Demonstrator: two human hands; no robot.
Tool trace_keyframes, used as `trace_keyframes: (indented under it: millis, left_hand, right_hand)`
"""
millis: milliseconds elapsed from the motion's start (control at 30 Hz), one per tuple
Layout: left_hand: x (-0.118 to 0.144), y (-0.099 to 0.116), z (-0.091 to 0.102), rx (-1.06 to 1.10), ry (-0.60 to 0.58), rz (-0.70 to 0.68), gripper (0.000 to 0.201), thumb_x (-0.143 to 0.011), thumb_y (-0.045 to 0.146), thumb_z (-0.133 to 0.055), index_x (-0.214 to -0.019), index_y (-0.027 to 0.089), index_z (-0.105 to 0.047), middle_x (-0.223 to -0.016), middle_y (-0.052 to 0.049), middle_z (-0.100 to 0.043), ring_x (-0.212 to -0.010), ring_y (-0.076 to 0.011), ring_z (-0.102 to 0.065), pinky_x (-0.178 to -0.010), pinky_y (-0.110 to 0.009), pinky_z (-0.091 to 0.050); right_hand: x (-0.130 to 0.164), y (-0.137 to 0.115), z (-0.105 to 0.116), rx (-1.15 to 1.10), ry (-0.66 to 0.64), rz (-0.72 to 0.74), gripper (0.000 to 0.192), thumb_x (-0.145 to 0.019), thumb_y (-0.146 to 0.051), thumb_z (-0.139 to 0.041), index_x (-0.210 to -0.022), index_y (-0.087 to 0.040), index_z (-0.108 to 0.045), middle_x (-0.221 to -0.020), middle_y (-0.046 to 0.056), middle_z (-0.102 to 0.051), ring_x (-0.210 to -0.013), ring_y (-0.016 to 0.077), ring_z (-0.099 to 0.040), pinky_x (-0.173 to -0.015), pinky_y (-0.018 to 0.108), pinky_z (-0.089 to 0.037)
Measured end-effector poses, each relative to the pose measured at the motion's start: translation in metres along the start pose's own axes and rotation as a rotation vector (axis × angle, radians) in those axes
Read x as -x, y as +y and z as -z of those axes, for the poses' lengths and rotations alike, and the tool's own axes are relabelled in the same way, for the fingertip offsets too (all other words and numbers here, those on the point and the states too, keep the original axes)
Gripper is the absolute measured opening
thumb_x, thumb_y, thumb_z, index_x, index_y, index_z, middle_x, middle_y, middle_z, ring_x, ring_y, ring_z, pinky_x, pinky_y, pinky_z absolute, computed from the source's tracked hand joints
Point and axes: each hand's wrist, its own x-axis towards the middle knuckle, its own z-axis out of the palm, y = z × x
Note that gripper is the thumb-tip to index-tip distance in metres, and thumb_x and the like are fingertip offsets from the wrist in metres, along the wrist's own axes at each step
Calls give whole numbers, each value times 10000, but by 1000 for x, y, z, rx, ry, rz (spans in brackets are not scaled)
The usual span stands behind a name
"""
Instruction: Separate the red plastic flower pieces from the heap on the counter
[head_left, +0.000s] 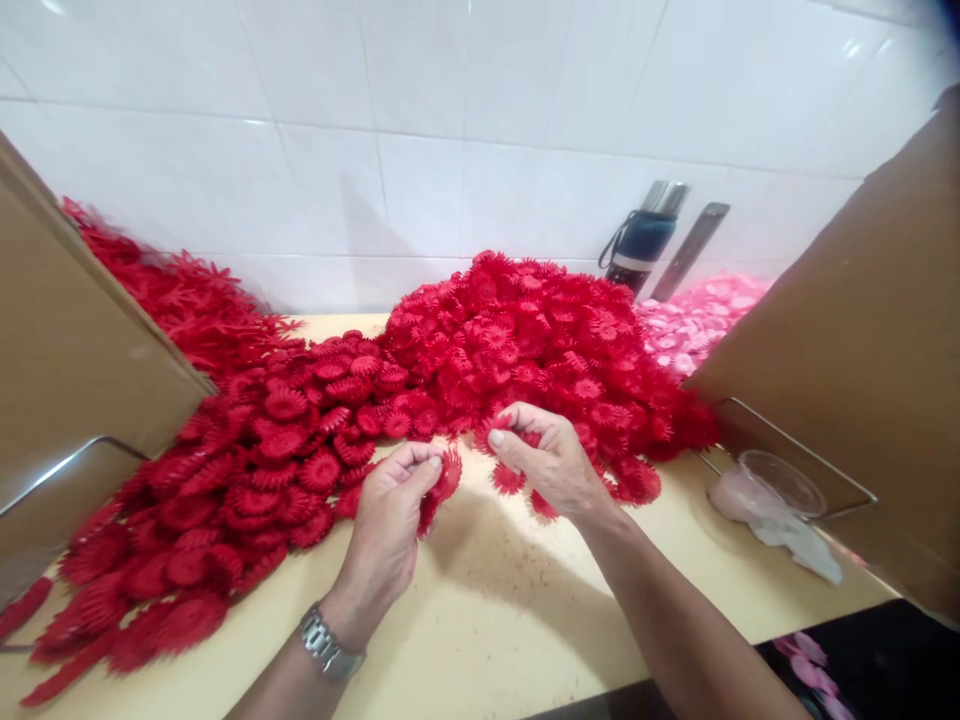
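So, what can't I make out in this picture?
In the head view:
Red flower in the left hand: partly covered by thumb and fingers.
Dark flask: base hidden behind the red heap.
Pink pieces: partly hidden by right-side cardboard.
Black surface: cut off by bottom edge.

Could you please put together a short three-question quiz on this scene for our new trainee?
1. True or false: a silver metal wristwatch is on the left wrist.

2. Choose one. The left hand holds:
A) a clear plastic tub
B) red, fringe-edged, flower-shaped pieces
C) small pink discs

3. Fill in the gap: seen from the camera, the dark-blue bottle with a silver cap is to the ____ of the long, flat, grey strip.

Key: 1. true; 2. B; 3. left
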Motion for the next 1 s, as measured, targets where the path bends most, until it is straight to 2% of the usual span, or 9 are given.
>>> trace_keyframes:
  millis: [167,367,500,733,867,1000]
  left_hand:
    - [3,-3,5,-10,-14,-17,179,-713,301,-623,-667,161,-521,-509,61,-464,-402,-38,-318,-360,-159,-202]
    - [6,1,0,13,-35,-87,228,-711,318,-639,-623,161,-499,-496,64,-460,-404,-36,-330,-381,-163,-232]
    - [7,1,-1,-65,-70,-154,140,-673,242,-659,-652,168,-542,-487,67,-470,-395,-36,-337,-378,-167,-218]
    - [6,2,-4,-101,-70,-111,92,-694,219,-619,-668,174,-544,-480,72,-466,-375,-34,-317,-369,-170,-210]
    - [-7,10,-16,-118,-108,-153,93,-710,222,-598,-666,174,-532,-526,61,-474,-418,-46,-353,-388,-171,-245]
    - [-34,21,-57,-141,-196,-323,41,-703,175,-571,-665,166,-557,-585,40,-492,-508,-71,-413,-464,-182,-322]
  right_hand:
    - [3,-2,-3,98,-18,41,257,-771,-392,-559,-663,-163,-515,-536,-53,-408,-461,55,-320,-415,200,-263]
    - [6,2,-6,159,-60,52,307,-809,-414,-510,-631,-172,-448,-529,-58,-367,-459,56,-295,-426,207,-238]
    - [9,5,-8,216,-85,64,291,-831,-384,-490,-639,-173,-435,-557,-54,-363,-492,61,-315,-451,206,-257]
    - [10,6,-10,288,-55,82,329,-862,-366,-427,-598,-193,-337,-560,-57,-294,-498,66,-282,-441,204,-241]
    - [8,-4,10,366,62,104,330,-864,-368,-423,-596,-196,-335,-559,-55,-299,-494,69,-290,-441,206,-249]
    - [-6,-23,53,654,300,244,247,-855,-332,-445,-652,-192,-439,-578,-42,-347,-513,90,-337,-480,223,-294]
